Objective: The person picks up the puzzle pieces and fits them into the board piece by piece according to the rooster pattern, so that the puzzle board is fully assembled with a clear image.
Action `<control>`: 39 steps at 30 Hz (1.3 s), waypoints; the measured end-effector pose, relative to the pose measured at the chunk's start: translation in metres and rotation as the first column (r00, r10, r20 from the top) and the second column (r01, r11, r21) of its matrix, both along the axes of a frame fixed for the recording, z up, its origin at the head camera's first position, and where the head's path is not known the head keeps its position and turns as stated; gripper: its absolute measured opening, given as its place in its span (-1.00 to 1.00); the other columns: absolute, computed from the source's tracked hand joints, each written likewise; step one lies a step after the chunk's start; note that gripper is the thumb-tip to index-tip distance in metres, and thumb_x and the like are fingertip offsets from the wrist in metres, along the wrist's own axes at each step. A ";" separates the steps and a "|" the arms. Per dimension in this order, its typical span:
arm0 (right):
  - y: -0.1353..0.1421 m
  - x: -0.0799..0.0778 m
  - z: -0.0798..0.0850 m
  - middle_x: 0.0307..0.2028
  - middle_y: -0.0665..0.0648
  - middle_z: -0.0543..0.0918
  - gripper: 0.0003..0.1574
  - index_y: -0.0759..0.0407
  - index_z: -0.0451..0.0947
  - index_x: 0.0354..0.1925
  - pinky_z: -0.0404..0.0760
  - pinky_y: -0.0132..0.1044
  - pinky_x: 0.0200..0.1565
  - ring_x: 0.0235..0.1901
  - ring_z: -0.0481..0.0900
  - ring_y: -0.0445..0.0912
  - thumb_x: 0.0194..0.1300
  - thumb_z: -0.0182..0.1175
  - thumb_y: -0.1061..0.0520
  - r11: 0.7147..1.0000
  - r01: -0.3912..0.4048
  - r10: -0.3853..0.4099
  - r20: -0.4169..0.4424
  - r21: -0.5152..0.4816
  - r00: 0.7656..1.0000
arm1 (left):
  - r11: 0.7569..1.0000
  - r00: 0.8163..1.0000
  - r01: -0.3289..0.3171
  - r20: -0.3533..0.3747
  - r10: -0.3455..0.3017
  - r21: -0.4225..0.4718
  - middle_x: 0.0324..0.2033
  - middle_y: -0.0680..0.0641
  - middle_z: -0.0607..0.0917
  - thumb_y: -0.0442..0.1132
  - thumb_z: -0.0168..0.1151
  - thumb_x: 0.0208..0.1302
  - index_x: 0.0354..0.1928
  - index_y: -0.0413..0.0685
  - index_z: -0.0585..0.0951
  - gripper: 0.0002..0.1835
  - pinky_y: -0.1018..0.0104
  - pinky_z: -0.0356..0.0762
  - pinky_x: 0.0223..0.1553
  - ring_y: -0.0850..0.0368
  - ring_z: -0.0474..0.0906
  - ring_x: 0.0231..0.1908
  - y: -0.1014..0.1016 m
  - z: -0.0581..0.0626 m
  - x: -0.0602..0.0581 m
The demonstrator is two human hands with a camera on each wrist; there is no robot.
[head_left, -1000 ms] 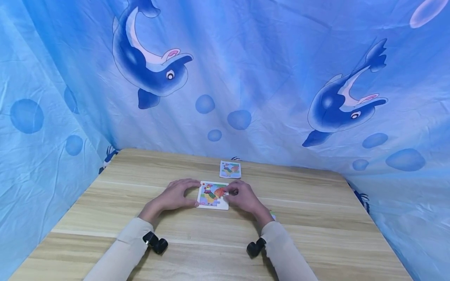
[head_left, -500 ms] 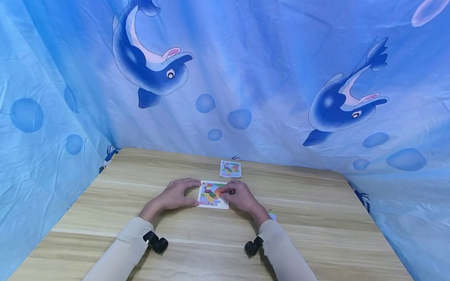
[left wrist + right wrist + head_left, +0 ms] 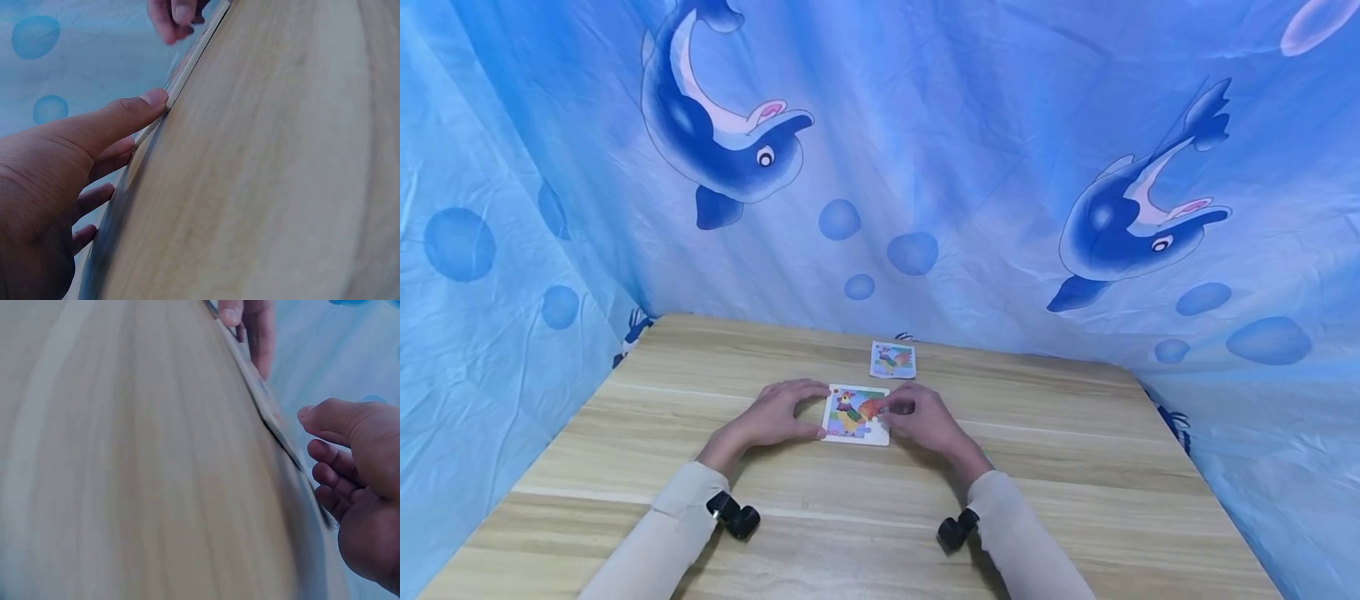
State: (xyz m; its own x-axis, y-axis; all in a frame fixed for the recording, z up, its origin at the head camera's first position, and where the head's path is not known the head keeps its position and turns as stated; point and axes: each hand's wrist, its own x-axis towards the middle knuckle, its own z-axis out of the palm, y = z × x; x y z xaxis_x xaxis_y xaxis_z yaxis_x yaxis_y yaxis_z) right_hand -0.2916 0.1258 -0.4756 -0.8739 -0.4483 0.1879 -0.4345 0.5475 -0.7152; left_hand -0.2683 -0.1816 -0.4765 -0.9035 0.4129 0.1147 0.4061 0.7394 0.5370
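A square jigsaw puzzle (image 3: 850,417) with a rooster picture and a white border lies flat on the wooden table. White backing shows at its lower right. My left hand (image 3: 778,414) grips its left edge; in the left wrist view the thumb (image 3: 134,112) presses against the near edge, with the other fingers round the far side. Over the puzzle's right side is my right hand (image 3: 921,417), its fingertips beside the rooster's orange tail. In the right wrist view the right hand's fingers (image 3: 334,465) are loosely bent above the board, and no piece shows between them.
Behind the puzzle lies a small picture card (image 3: 892,360) with the same rooster. A sliver of a loose piece (image 3: 988,456) peeks out by the right forearm. Past the table's (image 3: 700,358) far edge hangs a blue dolphin-print curtain (image 3: 970,150).
My right hand reached left over the rooster's tail, then drew back to the puzzle's right side. Its forearm now covers most of the loose piece. The left hand keeps its grip.
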 end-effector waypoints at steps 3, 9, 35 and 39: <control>0.014 0.007 0.005 -0.12 -0.01 0.71 -0.76 0.05 0.79 -0.06 0.60 -0.33 -0.13 -0.18 0.58 -0.16 0.28 0.43 0.12 0.999 0.030 -0.030 0.001 -0.014 1.000 | 1.000 1.000 -0.001 -0.002 0.001 0.001 0.44 -0.10 0.50 0.17 0.49 0.16 0.42 0.06 0.52 -0.20 -0.37 0.10 0.48 -0.23 0.27 0.52 0.000 0.000 0.000; 0.056 0.022 0.012 -0.07 0.05 0.74 -0.75 0.05 0.78 -0.03 0.61 -0.36 -0.15 -0.16 0.60 -0.12 0.32 0.41 0.09 0.995 0.088 -0.084 0.095 -0.040 0.992 | 1.000 1.000 0.002 0.001 -0.002 -0.003 0.45 -0.10 0.50 0.17 0.48 0.16 0.43 0.05 0.51 -0.19 -0.37 0.10 0.48 -0.23 0.27 0.52 -0.001 0.001 0.000; 0.157 0.062 -0.004 0.00 0.05 0.70 -0.72 -0.03 0.76 -0.07 0.55 -0.44 -0.08 -0.06 0.58 -0.16 0.23 0.50 0.04 0.985 0.158 -0.166 0.113 0.076 0.980 | 1.000 1.000 0.003 0.006 -0.003 -0.002 0.44 -0.12 0.50 0.15 0.50 0.15 0.42 0.02 0.51 -0.19 -0.37 0.09 0.49 -0.24 0.28 0.51 0.000 0.004 0.002; 0.157 0.063 -0.004 0.00 0.08 0.68 -0.68 0.01 0.76 -0.06 0.53 -0.44 -0.07 -0.05 0.56 -0.13 0.21 0.51 0.04 0.988 0.139 -0.145 0.082 0.074 0.986 | 1.000 1.000 -0.001 0.011 0.001 0.000 0.44 -0.12 0.50 0.14 0.50 0.15 0.42 0.02 0.51 -0.19 -0.38 0.08 0.49 -0.24 0.27 0.52 0.000 0.004 0.002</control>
State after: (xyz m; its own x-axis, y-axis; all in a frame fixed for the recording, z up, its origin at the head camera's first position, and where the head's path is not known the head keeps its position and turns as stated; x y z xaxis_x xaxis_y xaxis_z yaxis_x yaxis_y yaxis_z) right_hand -0.2287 0.2824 -0.4791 -0.9413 -0.3275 0.0820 -0.2868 0.6475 -0.7060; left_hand -0.2663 -0.1814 -0.4721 -0.9053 0.4116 0.1048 0.3990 0.7397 0.5418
